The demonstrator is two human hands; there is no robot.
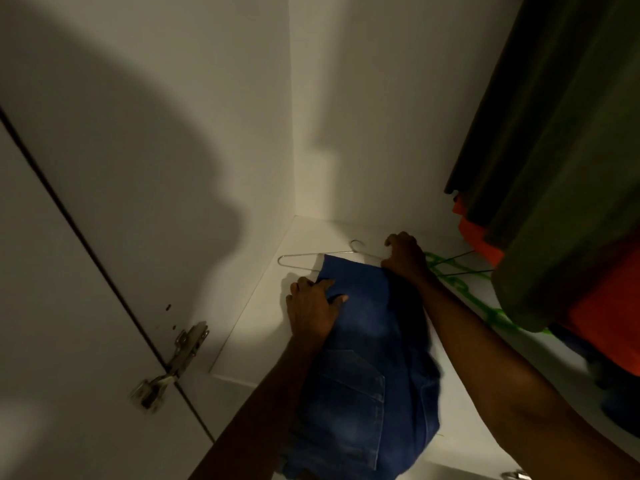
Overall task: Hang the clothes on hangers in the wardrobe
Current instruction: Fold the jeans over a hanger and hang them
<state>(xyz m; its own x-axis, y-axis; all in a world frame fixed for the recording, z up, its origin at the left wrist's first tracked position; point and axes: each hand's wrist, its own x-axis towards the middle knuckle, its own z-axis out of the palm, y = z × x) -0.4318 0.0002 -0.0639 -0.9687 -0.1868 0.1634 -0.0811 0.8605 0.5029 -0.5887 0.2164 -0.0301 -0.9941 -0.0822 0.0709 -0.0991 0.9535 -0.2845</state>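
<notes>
Blue jeans [363,358] lie on the white wardrobe floor [263,327], back pocket up, their far end laid over a thin metal wire hanger [298,262]. My left hand [313,308] rests on the jeans' left edge, thumb lying across the denim and fingers at the fabric's side. My right hand [405,254] is at the jeans' far right corner beside the hanger's hook, fingers curled down; what they hold is hidden. The hanger's left tip and hook stick out beyond the denim.
A dark green garment [554,161] and an orange one [602,306] hang at the right. Green plastic hangers [464,282] lie on the floor beneath them. The wardrobe door with a metal hinge [173,365] stands at the left. White walls meet in the far corner.
</notes>
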